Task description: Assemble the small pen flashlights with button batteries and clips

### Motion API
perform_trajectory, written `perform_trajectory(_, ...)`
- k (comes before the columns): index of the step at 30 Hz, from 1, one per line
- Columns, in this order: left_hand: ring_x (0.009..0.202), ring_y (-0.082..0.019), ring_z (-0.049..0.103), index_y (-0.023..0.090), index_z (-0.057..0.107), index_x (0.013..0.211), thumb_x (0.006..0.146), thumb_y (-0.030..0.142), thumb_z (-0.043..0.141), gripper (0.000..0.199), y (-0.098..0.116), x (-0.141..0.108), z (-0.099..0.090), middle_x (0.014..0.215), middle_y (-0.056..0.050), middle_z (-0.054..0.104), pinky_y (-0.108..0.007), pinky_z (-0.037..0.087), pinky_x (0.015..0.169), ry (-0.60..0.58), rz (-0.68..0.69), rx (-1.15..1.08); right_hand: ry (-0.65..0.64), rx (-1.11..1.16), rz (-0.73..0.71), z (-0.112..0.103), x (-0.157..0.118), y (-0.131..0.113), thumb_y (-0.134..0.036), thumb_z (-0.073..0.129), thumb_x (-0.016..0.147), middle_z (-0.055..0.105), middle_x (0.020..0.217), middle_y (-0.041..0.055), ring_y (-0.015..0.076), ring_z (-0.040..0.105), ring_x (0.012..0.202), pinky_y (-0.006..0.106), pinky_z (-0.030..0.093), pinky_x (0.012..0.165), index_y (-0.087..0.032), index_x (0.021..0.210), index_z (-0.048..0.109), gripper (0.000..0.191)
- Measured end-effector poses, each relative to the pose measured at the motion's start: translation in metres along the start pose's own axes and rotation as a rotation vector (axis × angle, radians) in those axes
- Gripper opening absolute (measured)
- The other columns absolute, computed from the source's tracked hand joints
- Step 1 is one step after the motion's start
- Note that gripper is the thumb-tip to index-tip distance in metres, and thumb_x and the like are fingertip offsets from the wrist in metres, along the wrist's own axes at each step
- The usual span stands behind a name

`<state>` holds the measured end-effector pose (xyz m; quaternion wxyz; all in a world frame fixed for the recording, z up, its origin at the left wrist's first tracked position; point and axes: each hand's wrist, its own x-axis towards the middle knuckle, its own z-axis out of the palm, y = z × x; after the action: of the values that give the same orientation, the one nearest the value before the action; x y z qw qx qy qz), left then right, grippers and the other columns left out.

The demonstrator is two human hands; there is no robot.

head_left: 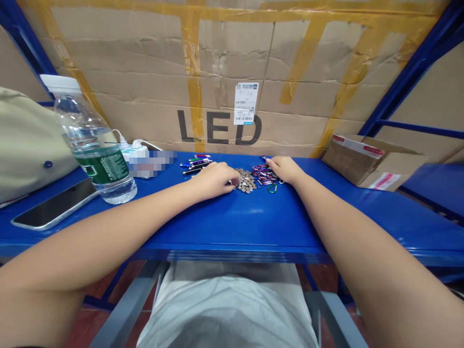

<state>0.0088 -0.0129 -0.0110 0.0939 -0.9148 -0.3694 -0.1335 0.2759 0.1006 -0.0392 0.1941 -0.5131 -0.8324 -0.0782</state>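
Blue tabletop [232, 224] bears part-filled bottle [103, 164], coins [247, 181], carabiners [264, 176]; both hands [216, 179] [285, 169] curl fingers [235, 178], grip unclear.

The left hand [220, 180] hid part of the pens [195, 166] and some coins [247, 181]; anything between its fingers was too small to tell. The right hand [283, 168] covered some carabiners [264, 175]. The label's [246, 104] finer print was illegible, the bottle [108, 169] hid the phone's [52, 205] far end, and the left edge cut off the bag [27, 140].
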Motion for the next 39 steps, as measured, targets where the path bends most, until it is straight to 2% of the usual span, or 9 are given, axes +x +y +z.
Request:
perform_trajectory(4, 0.094, -0.020, 0.058, 0.023, 0.071, 0.100, 0.090, 0.024, 0.052, 0.022, 0.000, -0.001, 0.002, 0.107, -0.004, 0.069, -0.034, 0.041, 0.085, 0.027, 0.039, 0.009, 0.032, -0.059, -0.020, -0.005, -0.001, -0.001, -0.038, 0.031, 0.098, 0.073, 0.096, 0.0131, 0.0247, 0.065, 0.089, 0.033, 0.044, 0.079, -0.015, 0.087, 0.073, 0.050)
perform_trajectory(11, 0.096, -0.022, 0.054, 0.026, 0.072, 0.102, 0.093, 0.026, 0.048, 0.026, 0.007, -0.002, 0.001, 0.109, -0.003, 0.068, -0.035, 0.037, 0.084, -0.021, 0.049, 0.065, 0.090, -0.018, -0.031, -0.006, 0.001, 0.009, -0.021, 0.050, 0.088, 0.072, 0.110, 0.0130, 0.0275, 0.064, 0.104, 0.036, 0.046, 0.092, -0.010, 0.107, 0.073, 0.032)
perform_trajectory(17, 0.095, -0.021, 0.056, 0.023, 0.071, 0.108, 0.092, 0.026, 0.049, 0.027, 0.004, -0.002, -0.001, 0.111, -0.005, 0.068, -0.035, 0.040, 0.085, 0.003, 0.019, 0.064, 0.247, 0.117, 0.061, -0.005, 0.006, 0.015, -0.007, 0.048, 0.080, 0.074, 0.107, 0.0068, 0.0252, 0.065, 0.105, 0.036, 0.047, 0.097, -0.017, 0.099, 0.077, 0.036)
perform_trajectory(23, 0.102, -0.023, 0.058, 0.023, 0.066, 0.117, 0.091, 0.030, 0.051, 0.030, 0.002, -0.003, -0.004, 0.114, -0.006, 0.067, -0.038, 0.042, 0.091, 0.029, -0.039, 0.005, 0.414, 0.347, 0.152, -0.010, 0.007, 0.000, -0.013, 0.054, 0.079, 0.076, 0.099, 0.0047, 0.0238, 0.068, 0.099, 0.037, 0.050, 0.092, -0.019, 0.091, 0.078, 0.027)
perform_trajectory(27, 0.114, -0.026, 0.054, 0.022, 0.058, 0.127, 0.089, 0.031, 0.054, 0.038, 0.003, -0.003, -0.004, 0.127, -0.008, 0.060, -0.043, 0.040, 0.098, 0.115, -0.109, -0.035, 0.361, 0.665, 0.178, -0.015, 0.008, -0.026, -0.017, 0.064, 0.074, 0.076, 0.094, 0.0068, 0.0227, 0.069, 0.092, 0.038, 0.054, 0.088, -0.015, 0.091, 0.076, 0.021)
perform_trajectory(31, 0.134, -0.031, 0.038, 0.020, 0.036, 0.144, 0.084, 0.036, 0.062, 0.068, 0.005, -0.003, 0.000, 0.147, -0.013, 0.042, -0.050, 0.032, 0.108, 0.263, -0.251, -0.090, 0.225, 1.087, 0.119, -0.023, 0.004, -0.061, -0.020, 0.068, 0.076, 0.075, 0.092, 0.0077, 0.0187, 0.071, 0.086, 0.038, 0.056, 0.089, -0.015, 0.095, 0.074, 0.020)
perform_trajectory(33, 0.138, -0.033, 0.034, 0.019, 0.025, 0.148, 0.082, 0.037, 0.064, 0.080, 0.004, -0.003, 0.001, 0.150, -0.017, 0.037, -0.051, 0.031, 0.109, 0.310, -0.335, -0.154, 0.178, 1.226, 0.092, -0.026, 0.001, -0.076, -0.023, 0.072, 0.074, 0.075, 0.095, 0.0076, 0.0175, 0.071, 0.086, 0.038, 0.056, 0.091, -0.016, 0.093, 0.073, 0.021)
perform_trajectory(36, 0.133, -0.032, 0.043, 0.019, 0.021, 0.149, 0.084, 0.034, 0.062, 0.078, 0.002, -0.002, 0.001, 0.143, -0.018, 0.046, -0.050, 0.036, 0.106, 0.328, -0.426, -0.280, 0.108, 1.377, 0.053, -0.027, -0.002, -0.088, -0.030, 0.078, 0.070, 0.074, 0.101, 0.0075, 0.0169, 0.071, 0.088, 0.038, 0.055, 0.093, -0.018, 0.090, 0.072, 0.024)
perform_trajectory(39, 0.118, -0.026, 0.057, 0.019, 0.032, 0.144, 0.086, 0.026, 0.059, 0.064, -0.003, -0.001, -0.001, 0.125, -0.013, 0.063, -0.043, 0.042, 0.101, 0.335, -0.469, -0.393, 0.065, 1.441, 0.052, -0.025, -0.004, -0.090, -0.033, 0.081, 0.067, 0.073, 0.102, 0.0072, 0.0171, 0.070, 0.089, 0.038, 0.054, 0.094, -0.018, 0.088, 0.072, 0.028)
